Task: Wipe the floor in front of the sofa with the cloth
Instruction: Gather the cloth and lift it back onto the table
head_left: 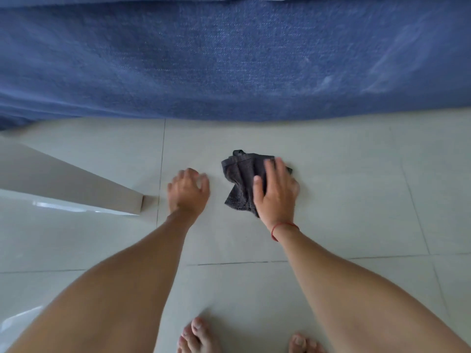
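Observation:
A dark grey cloth (240, 175) lies crumpled on the pale tiled floor (351, 194) just in front of the blue sofa (229, 59). My right hand (276, 191) lies flat on the cloth's right half, fingers spread and pressing it to the tiles; a red string circles that wrist. My left hand (188, 191) rests on the bare floor a short way left of the cloth, fingers curled and apart, holding nothing. The part of the cloth under my right palm is hidden.
A glossy white table leg (76, 184) comes down to the floor at the left, close to my left hand. The sofa front spans the whole top of the view. My bare feet (198, 337) stand at the bottom edge.

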The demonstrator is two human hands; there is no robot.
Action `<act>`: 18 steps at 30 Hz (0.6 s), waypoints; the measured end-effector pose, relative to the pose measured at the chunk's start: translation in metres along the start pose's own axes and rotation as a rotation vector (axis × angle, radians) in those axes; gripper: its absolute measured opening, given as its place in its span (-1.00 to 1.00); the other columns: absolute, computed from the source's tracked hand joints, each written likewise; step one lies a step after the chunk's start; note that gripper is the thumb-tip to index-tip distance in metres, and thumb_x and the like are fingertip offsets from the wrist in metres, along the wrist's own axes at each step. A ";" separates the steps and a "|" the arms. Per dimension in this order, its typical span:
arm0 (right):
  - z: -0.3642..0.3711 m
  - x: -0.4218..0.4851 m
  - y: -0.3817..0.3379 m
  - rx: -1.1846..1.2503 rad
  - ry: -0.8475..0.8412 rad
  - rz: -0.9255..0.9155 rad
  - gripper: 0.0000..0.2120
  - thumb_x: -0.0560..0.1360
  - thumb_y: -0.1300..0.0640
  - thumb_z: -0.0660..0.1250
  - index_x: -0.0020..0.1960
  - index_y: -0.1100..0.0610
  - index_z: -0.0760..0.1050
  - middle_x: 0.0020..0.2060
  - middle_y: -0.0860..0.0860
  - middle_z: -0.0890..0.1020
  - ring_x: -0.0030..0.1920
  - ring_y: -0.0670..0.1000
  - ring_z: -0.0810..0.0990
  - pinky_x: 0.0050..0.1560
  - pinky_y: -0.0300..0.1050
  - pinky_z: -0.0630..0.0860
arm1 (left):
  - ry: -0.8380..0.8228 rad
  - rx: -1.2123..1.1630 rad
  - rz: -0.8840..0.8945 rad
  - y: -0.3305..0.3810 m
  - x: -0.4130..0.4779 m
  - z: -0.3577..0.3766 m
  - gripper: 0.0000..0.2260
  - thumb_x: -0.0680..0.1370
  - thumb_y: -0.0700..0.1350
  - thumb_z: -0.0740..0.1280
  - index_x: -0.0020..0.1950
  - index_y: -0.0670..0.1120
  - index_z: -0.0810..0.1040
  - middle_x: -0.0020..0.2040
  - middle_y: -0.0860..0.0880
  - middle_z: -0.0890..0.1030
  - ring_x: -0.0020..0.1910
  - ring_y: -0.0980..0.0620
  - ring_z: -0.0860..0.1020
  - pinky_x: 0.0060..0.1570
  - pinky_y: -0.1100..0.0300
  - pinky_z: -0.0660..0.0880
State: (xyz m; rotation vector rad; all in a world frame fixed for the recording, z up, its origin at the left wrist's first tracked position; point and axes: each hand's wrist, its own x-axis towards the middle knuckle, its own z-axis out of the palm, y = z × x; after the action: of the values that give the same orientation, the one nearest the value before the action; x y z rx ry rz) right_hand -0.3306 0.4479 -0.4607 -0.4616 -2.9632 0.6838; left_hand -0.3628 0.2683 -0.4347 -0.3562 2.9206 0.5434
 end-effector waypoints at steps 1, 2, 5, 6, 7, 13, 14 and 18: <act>-0.011 0.001 0.006 0.013 0.057 0.156 -0.51 0.53 -0.15 0.15 0.34 0.13 0.40 0.30 0.12 0.48 0.29 0.16 0.46 0.20 0.08 0.35 | -0.089 -0.019 -0.038 0.018 0.002 0.002 -0.55 0.56 0.16 0.15 0.08 -0.18 0.59 0.06 -0.14 0.62 0.06 -0.15 0.56 0.11 0.04 0.41; -0.019 0.004 0.009 0.024 0.047 0.325 -0.44 0.50 -0.21 0.20 0.30 0.18 0.41 0.23 0.15 0.51 0.23 0.20 0.47 0.16 0.08 0.35 | -0.178 -0.019 -0.068 0.034 0.005 0.005 -0.45 0.51 0.27 0.15 0.01 -0.19 0.62 0.00 -0.14 0.65 0.01 -0.16 0.58 0.07 0.04 0.45; -0.032 0.012 0.006 -0.048 -0.151 0.504 -0.29 0.37 -0.36 0.28 0.19 0.25 0.48 0.15 0.18 0.55 0.20 0.21 0.48 0.19 0.07 0.35 | -0.298 -0.026 -0.141 0.066 0.006 0.013 -0.38 0.37 0.33 0.33 0.09 -0.20 0.60 0.05 -0.16 0.63 0.06 -0.16 0.59 0.07 0.00 0.55; -0.034 0.017 0.003 -0.069 -0.204 0.486 -0.30 0.37 -0.36 0.29 0.18 0.23 0.49 0.16 0.18 0.55 0.21 0.20 0.48 0.21 0.05 0.36 | -0.322 -0.034 -0.153 0.073 0.005 0.014 -0.41 0.39 0.26 0.37 0.17 -0.20 0.56 0.11 -0.16 0.60 0.13 -0.16 0.57 0.12 0.00 0.54; -0.035 0.022 -0.001 -0.070 -0.254 0.479 -0.33 0.39 -0.33 0.30 0.19 0.22 0.49 0.18 0.18 0.54 0.23 0.20 0.47 0.23 0.05 0.36 | -0.343 -0.038 -0.161 0.079 0.003 0.015 -0.45 0.43 0.18 0.38 0.23 -0.21 0.52 0.17 -0.17 0.57 0.18 -0.16 0.54 0.16 0.01 0.52; -0.035 0.028 -0.022 0.176 -0.391 0.554 -0.59 0.57 0.07 0.28 0.33 0.25 0.33 0.30 0.19 0.48 0.30 0.23 0.49 0.26 0.03 0.42 | -0.413 0.011 -0.136 0.093 0.003 0.009 -0.55 0.55 -0.02 0.32 0.35 -0.22 0.37 0.29 -0.21 0.48 0.28 -0.20 0.48 0.22 0.04 0.44; -0.035 0.027 -0.021 0.219 -0.391 0.574 -0.61 0.58 0.11 0.27 0.32 0.27 0.32 0.30 0.20 0.49 0.30 0.24 0.49 0.25 0.03 0.43 | -0.444 0.013 -0.151 0.092 0.003 0.008 -0.53 0.56 -0.02 0.31 0.37 -0.23 0.34 0.31 -0.21 0.46 0.29 -0.20 0.47 0.23 0.03 0.44; -0.041 0.009 -0.009 0.240 -0.420 0.621 -0.65 0.57 0.16 0.29 0.29 0.29 0.36 0.29 0.22 0.51 0.29 0.25 0.50 0.24 0.03 0.44 | -0.631 -0.009 -0.251 0.084 -0.013 0.001 -0.60 0.57 -0.10 0.32 0.32 -0.28 0.35 0.19 -0.25 0.54 -0.16 -0.16 0.63 -0.01 -0.02 0.63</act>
State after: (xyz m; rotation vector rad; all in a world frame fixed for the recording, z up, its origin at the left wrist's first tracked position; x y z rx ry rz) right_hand -0.3368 0.4600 -0.4202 -1.3947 -3.0216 1.3135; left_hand -0.3724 0.3478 -0.4053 -0.4471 2.2309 0.5138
